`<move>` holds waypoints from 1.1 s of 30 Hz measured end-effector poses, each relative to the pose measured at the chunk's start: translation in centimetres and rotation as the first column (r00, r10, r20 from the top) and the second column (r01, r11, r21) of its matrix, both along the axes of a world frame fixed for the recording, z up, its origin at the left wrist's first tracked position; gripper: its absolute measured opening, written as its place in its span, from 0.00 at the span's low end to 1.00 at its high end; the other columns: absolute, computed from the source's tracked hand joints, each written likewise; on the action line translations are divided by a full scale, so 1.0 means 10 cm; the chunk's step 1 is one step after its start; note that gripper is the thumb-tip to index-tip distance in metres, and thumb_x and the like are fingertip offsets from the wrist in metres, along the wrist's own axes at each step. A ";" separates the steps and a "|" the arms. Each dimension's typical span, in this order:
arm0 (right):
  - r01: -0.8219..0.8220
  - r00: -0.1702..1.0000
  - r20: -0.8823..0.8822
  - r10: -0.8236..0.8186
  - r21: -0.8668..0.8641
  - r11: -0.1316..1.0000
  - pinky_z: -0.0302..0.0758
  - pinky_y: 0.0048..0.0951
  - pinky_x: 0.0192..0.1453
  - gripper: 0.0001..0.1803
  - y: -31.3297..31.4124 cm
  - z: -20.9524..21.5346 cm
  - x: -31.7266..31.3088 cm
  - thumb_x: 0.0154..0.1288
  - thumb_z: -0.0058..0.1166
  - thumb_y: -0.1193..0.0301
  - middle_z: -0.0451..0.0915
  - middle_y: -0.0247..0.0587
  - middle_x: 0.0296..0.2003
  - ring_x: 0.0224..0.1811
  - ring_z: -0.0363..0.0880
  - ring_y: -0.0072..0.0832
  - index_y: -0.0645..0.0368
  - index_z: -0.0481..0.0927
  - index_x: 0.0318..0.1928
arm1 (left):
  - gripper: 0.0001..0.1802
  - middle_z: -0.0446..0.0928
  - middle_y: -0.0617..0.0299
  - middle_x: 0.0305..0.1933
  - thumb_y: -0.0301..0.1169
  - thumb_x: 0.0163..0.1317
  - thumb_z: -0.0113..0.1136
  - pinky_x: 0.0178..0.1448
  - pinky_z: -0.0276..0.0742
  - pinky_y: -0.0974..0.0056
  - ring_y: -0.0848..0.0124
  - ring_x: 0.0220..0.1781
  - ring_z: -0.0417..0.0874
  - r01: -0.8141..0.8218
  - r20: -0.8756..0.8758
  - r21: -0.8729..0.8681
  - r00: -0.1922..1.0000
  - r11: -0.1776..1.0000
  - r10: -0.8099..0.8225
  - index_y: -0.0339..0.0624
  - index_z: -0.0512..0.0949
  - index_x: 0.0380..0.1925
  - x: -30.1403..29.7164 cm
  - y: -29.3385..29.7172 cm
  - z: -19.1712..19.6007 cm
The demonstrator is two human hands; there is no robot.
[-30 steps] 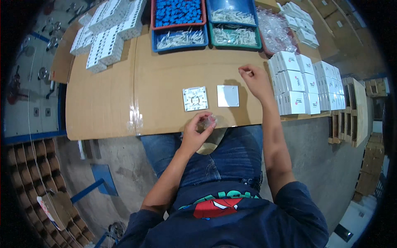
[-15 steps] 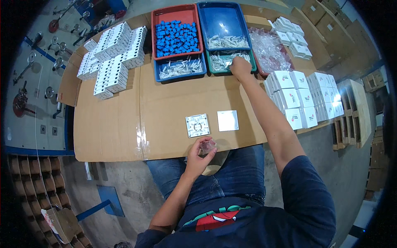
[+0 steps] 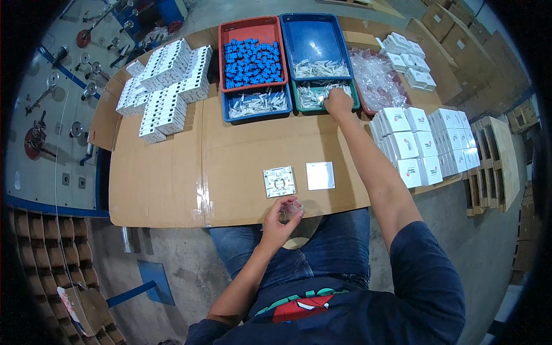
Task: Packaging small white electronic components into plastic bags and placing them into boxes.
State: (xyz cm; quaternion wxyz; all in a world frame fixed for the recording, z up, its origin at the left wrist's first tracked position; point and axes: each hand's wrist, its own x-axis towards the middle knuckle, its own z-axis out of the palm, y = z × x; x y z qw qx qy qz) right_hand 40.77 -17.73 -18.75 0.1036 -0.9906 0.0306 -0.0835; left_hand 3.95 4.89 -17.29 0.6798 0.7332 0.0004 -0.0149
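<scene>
Cardboard [image 3: 172, 172] covers the worktable across the middle of the frame, and two square white plates are laid on it just above the lower centre – a moulded switch plate [image 3: 279, 181] and, just beside it on the right, a plain cover plate [image 3: 320, 175]. The left hand [image 3: 280, 218] is held at the near table edge, its fingers curled around a small clear plastic bag [image 3: 291, 209]. The right hand [image 3: 338, 102] is stretched to the upper centre and rests in the green tray [image 3: 299, 102] of small white parts, fingers bent down into them; whether anything is gripped cannot be told. Beside it are seen a blue tray [image 3: 313, 37], a red tray [image 3: 253, 29] of blue pieces and, at the upper left and the right, stacks of white boxes [image 3: 167, 80]
</scene>
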 end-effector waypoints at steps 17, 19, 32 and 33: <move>-0.100 0.994 0.089 0.058 0.602 0.792 0.81 0.40 0.45 0.12 -0.10 0.18 -0.90 0.60 0.61 0.71 0.87 0.48 0.34 0.37 0.87 0.40 0.62 0.84 0.43 | 0.19 0.83 0.61 0.46 0.25 0.60 0.71 0.54 0.78 0.64 0.71 0.47 0.83 -0.189 0.077 -0.003 0.979 0.982 0.189 0.38 0.78 0.51 0.10 0.09 0.00; -0.135 0.990 0.053 0.133 0.654 0.744 0.80 0.35 0.41 0.12 -0.11 0.26 -1.31 0.61 0.61 0.72 0.87 0.45 0.33 0.34 0.86 0.33 0.61 0.83 0.45 | 0.20 0.84 0.59 0.48 0.26 0.59 0.72 0.54 0.78 0.64 0.70 0.47 0.83 -0.190 0.159 0.033 0.970 0.981 0.182 0.38 0.78 0.52 0.18 0.06 0.05; -0.123 0.898 0.000 0.440 0.960 0.250 0.72 0.16 0.37 0.07 0.35 0.89 -3.12 0.65 0.65 0.76 0.86 0.33 0.43 0.35 0.76 0.13 0.62 0.84 0.42 | 0.23 0.80 0.55 0.52 0.27 0.55 0.75 0.58 0.77 0.62 0.63 0.56 0.82 -0.263 0.433 0.222 0.890 0.939 0.147 0.38 0.80 0.52 0.09 -0.06 0.38; -0.214 0.888 0.081 0.453 0.944 0.252 0.72 0.17 0.38 0.06 0.36 0.85 -3.15 0.64 0.66 0.76 0.85 0.34 0.45 0.36 0.76 0.14 0.62 0.85 0.42 | 0.24 0.80 0.54 0.52 0.28 0.54 0.76 0.58 0.78 0.60 0.59 0.56 0.82 -0.251 0.442 0.210 0.886 0.945 0.137 0.39 0.81 0.52 0.06 -0.07 0.41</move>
